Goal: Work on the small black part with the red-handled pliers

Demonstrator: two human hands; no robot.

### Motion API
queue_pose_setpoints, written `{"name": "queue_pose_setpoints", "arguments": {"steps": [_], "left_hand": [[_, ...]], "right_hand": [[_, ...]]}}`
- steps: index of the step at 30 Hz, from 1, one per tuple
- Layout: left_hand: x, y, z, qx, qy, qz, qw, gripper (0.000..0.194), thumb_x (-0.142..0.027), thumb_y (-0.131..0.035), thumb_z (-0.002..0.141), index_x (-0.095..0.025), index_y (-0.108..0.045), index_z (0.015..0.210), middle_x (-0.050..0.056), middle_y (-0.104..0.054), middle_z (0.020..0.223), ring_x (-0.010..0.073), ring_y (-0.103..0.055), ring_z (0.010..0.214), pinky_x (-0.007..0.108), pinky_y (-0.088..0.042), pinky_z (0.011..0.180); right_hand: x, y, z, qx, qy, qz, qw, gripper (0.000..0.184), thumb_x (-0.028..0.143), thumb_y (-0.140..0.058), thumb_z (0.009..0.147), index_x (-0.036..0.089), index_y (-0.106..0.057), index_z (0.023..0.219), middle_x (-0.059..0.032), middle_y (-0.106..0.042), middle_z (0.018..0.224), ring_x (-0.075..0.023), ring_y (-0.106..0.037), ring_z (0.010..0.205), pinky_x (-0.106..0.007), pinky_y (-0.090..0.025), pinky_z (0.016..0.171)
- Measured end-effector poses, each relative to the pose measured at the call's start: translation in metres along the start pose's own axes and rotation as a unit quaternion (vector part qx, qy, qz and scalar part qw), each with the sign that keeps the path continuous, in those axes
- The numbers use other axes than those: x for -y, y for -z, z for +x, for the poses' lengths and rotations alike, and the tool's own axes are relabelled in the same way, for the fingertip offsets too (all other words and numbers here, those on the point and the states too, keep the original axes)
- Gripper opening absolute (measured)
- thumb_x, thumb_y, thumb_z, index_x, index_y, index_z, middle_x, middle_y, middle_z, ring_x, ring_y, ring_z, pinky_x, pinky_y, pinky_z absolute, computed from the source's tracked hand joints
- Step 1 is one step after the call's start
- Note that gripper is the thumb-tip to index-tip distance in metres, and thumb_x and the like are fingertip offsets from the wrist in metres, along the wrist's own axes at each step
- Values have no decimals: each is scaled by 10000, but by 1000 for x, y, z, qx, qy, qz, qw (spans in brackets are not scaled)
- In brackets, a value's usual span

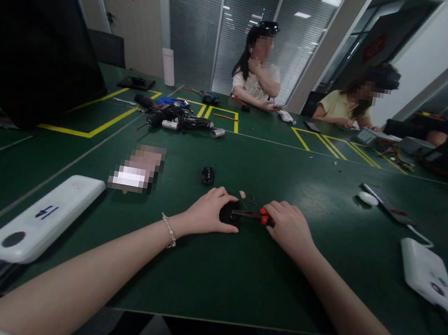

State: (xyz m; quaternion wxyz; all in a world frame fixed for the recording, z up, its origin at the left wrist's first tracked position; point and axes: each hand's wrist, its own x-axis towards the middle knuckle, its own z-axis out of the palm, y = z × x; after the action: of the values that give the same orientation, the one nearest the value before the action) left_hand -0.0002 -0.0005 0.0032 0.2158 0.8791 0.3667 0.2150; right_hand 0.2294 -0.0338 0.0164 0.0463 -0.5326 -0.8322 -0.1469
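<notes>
My left hand [208,211] is closed around a small round black part [228,213] on the green table [231,273]. My right hand [289,225] is closed on a screwdriver with a red and black handle [261,215], whose tip points left into the black part. Another small black part [207,174] lies just beyond my hands. A few tiny screws or bits [247,196] lie between it and my hands.
A white power bank [44,217] lies at the left and another white device [428,274] at the right. A phone [386,203] and a white oval object [368,198] sit further right. Tools are piled [176,116] at the far left. Two people sit across the table.
</notes>
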Motion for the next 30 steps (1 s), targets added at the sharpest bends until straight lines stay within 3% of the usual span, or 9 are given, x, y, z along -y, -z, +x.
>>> {"name": "queue_pose_setpoints", "arguments": {"steps": [14,21,30], "left_hand": [[-3,3,0,12,15,-13,1000,643,-548,-629,630,-233,-457,1164,53,-453,1037,249,-462,949,379,-425,782],[-1,2,0,8,10,-15,1000,637,-546,-632,632,-228,-463,1158,51,-456,1018,242,-466,933,374,-426,777],[-2,2,0,9,13,-10,1000,641,-546,-636,623,-231,-466,1155,50,-458,1014,246,-468,931,379,-427,775]], "right_hand": [[-1,1,-1,-11,11,-19,1000,257,170,-577,656,192,-564,911,-60,-601,913,-209,-511,810,-351,-378,701],[2,3,-1,11,-10,-15,1000,239,167,-584,648,185,-572,886,-45,-602,862,-197,-510,777,-331,-377,682],[1,5,-2,-19,9,-41,999,235,157,-574,652,190,-567,885,-58,-600,887,-210,-503,802,-339,-361,684]]}}
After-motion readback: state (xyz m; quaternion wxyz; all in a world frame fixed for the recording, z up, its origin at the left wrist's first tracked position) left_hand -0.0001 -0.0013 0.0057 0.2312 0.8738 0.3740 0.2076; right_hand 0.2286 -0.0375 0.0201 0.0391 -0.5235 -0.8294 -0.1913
